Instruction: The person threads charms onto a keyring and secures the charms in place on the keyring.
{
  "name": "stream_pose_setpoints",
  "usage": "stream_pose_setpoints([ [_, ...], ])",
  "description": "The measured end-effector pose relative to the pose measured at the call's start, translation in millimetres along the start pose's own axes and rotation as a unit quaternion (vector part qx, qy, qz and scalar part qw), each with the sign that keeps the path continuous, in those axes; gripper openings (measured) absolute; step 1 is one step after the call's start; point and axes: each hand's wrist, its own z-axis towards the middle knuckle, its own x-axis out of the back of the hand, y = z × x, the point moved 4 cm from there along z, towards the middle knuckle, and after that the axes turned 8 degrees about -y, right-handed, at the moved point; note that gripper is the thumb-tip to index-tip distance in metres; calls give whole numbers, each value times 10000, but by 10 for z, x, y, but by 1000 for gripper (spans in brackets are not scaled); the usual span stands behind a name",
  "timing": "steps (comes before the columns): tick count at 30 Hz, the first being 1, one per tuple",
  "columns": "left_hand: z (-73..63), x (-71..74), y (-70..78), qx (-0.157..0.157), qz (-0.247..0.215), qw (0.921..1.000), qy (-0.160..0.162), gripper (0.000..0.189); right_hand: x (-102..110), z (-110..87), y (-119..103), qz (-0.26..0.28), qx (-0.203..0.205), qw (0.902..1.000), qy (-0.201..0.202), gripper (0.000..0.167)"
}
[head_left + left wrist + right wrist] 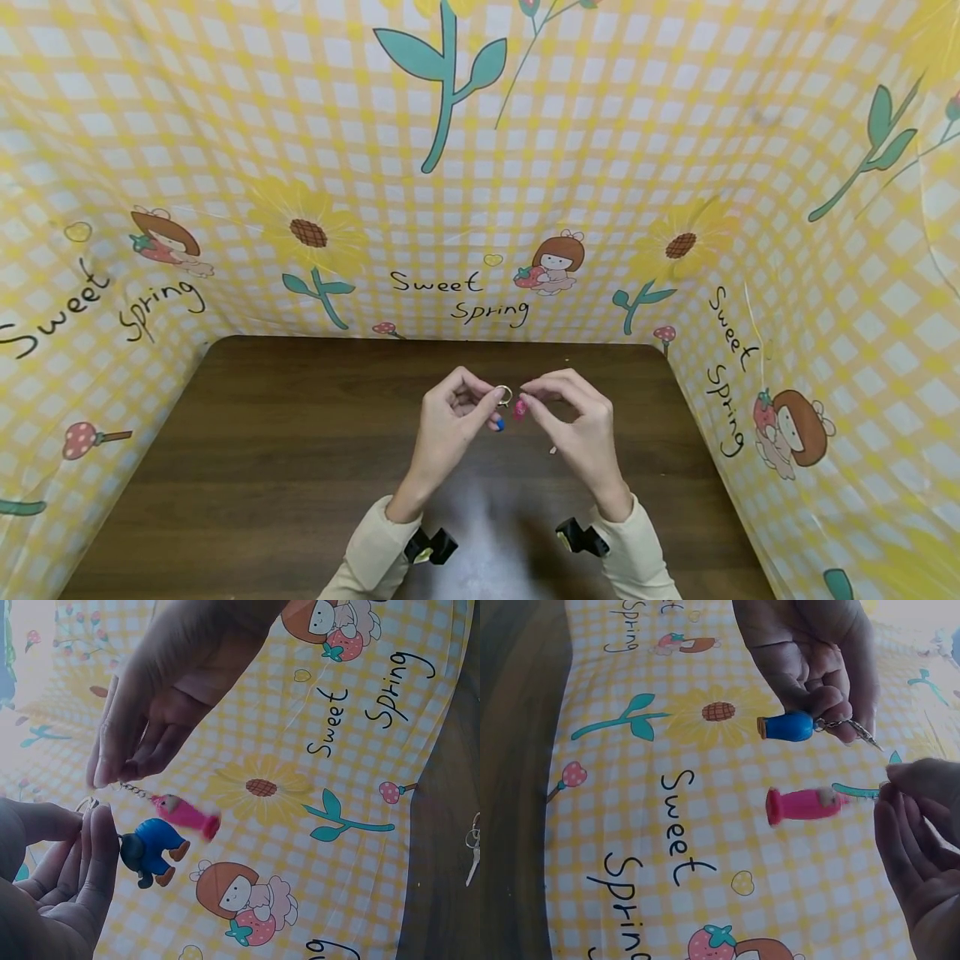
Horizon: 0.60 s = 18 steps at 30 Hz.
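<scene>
In the head view my left hand (448,429) pinches a metal key ring (506,395) between thumb and fingers. A small blue figurine charm (155,841) with brown feet hangs on a short chain at that hand. My right hand (583,423) faces it, slightly apart, thumb and fingertips pinching the upper end of a short chain (135,791). From this chain dangles a pink figurine charm (806,806), close beside the blue one. Fingers hide the chain's top end, so I cannot tell whether it touches the ring.
Both hands are above a dark brown wooden table (300,467). Keys (474,851) lie on it at the edge of the left wrist view. A yellow checked cloth (465,208) with printed flowers and figures rises around the table's back and sides.
</scene>
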Motion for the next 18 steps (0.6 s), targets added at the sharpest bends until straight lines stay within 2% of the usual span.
stream_pose_setpoints([
  [4,3,-3,-2,26,-23,10000,2,10,3,-4,11,133,-13,9999,-71,25],
  [9,7,-7,1,68,-70,10000,-8,11,-4,5,0,-61,296,9991,-303,35],
  [13,10,-12,0,92,-96,9999,-8,11,14,15,-30,-225,515,9984,-81,29],
  [18,9,-19,4,76,-122,9999,-30,10,35,12,-55,-83,675,9976,129,19],
])
